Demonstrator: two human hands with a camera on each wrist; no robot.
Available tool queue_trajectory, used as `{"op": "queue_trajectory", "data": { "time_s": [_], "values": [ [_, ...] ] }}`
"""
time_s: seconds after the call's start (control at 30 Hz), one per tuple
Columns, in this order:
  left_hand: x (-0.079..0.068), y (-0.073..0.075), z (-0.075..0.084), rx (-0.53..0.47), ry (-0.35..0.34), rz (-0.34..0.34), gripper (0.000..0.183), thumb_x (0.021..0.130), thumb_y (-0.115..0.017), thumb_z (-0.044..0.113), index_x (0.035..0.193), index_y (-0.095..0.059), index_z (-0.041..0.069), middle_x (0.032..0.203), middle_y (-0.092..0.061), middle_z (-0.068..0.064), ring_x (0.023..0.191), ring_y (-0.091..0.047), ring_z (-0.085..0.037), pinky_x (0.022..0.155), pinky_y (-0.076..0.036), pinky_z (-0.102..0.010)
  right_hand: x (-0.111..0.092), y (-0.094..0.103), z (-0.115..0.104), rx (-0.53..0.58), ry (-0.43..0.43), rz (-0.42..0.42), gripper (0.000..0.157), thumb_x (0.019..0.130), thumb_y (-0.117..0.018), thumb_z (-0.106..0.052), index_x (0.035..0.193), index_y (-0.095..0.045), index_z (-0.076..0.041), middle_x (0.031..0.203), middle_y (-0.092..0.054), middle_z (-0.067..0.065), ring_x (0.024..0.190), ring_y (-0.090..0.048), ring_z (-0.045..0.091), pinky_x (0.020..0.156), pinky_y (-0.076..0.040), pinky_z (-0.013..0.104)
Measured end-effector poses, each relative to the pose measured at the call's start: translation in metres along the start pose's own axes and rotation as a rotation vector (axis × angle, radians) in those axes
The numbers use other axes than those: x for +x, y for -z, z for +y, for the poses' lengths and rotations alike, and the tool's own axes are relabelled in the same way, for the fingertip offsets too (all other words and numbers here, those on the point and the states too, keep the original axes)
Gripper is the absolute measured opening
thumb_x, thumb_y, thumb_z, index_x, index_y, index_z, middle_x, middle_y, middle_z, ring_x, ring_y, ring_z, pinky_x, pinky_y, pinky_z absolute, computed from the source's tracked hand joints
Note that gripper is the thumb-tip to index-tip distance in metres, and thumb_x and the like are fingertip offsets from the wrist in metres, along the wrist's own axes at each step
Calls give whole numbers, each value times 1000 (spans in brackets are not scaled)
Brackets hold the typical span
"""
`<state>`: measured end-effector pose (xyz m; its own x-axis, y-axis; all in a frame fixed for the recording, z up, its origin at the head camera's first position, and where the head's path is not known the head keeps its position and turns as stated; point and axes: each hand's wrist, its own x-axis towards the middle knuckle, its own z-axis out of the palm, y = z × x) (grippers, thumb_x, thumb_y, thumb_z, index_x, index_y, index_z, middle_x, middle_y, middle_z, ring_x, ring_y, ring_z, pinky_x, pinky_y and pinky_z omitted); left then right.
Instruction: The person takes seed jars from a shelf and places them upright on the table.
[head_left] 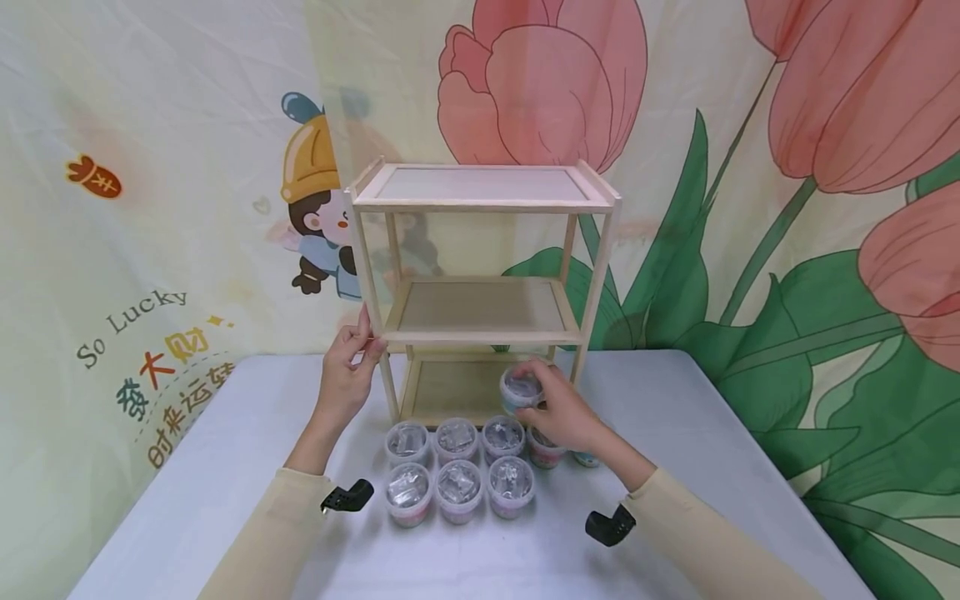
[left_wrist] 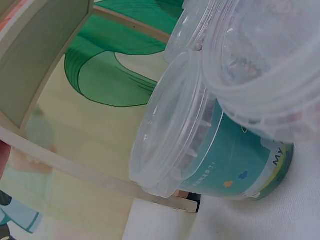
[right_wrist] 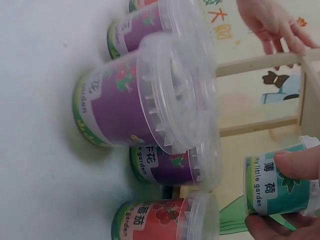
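My right hand [head_left: 566, 408] grips a small plastic tub [head_left: 517, 392] with a clear lid, in front of the bottom shelf at its right side. In the right wrist view this tub [right_wrist: 267, 192] has a teal "My little garden" label, with thumb and fingers on opposite sides. My left hand [head_left: 348, 367] holds the left front post of a pale wooden three-tier rack [head_left: 480, 185], at middle-shelf height. Similar lidded tubs [head_left: 459, 492] stand in two rows before the rack. A teal tub [left_wrist: 235, 150] appears close by the rack's foot in the left wrist view.
Purple tubs [right_wrist: 120, 102] and a red tub [right_wrist: 155, 220] stand upright on the white-covered table [head_left: 660, 517]. Partly behind my right hand sits another tub [head_left: 587, 459]. A printed fabric backdrop [head_left: 690, 67] hangs behind the rack.
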<state>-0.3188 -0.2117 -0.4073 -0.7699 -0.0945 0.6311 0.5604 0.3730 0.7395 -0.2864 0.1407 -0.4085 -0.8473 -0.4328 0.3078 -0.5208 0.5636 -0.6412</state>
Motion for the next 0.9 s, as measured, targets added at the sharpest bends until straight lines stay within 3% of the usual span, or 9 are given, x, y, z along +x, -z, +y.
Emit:
{"op": "queue_trajectory", "data": {
  "time_s": [0.27,0.4,0.57,0.8,0.9],
  "values": [
    [-3,0,28,15,-83,38,58,97,-66,-12,152,-47,-7,103,-57,-27,94,-53,6,82,-46,-2,-39,20,-8,17,-27,-1,51,93,-79,1,137,-55,-12,138,-58,13,121,-61,31,90,-63,41],
    [-3,-1,32,32,-123,32,60,97,-66,-13,153,-44,-7,102,-57,-27,95,-52,7,85,-44,-4,-58,27,-7,19,-38,9,53,91,-80,4,136,-55,-13,137,-58,11,122,-61,30,91,-63,39],
    [-4,-1,28,17,-101,36,55,97,-66,-13,149,-49,-9,103,-57,-27,97,-52,7,83,-47,-2,-79,28,-7,-10,-50,28,55,88,-83,4,134,-58,-14,137,-57,11,122,-59,30,88,-62,36],
    [-1,-2,-2,0,-42,23,57,99,-67,-9,152,-49,-2,105,-55,-22,98,-53,6,80,-51,-3,-103,17,-2,9,-86,22,55,87,-86,1,132,-59,-19,136,-57,8,121,-59,27,86,-62,33],
    [1,-1,-6,-13,-25,10,58,100,-67,-6,154,-49,2,105,-54,-20,98,-54,6,80,-52,-5,-110,12,4,14,-101,10,56,88,-86,-2,131,-59,-22,136,-57,5,123,-59,27,86,-62,30]
  ]
}}
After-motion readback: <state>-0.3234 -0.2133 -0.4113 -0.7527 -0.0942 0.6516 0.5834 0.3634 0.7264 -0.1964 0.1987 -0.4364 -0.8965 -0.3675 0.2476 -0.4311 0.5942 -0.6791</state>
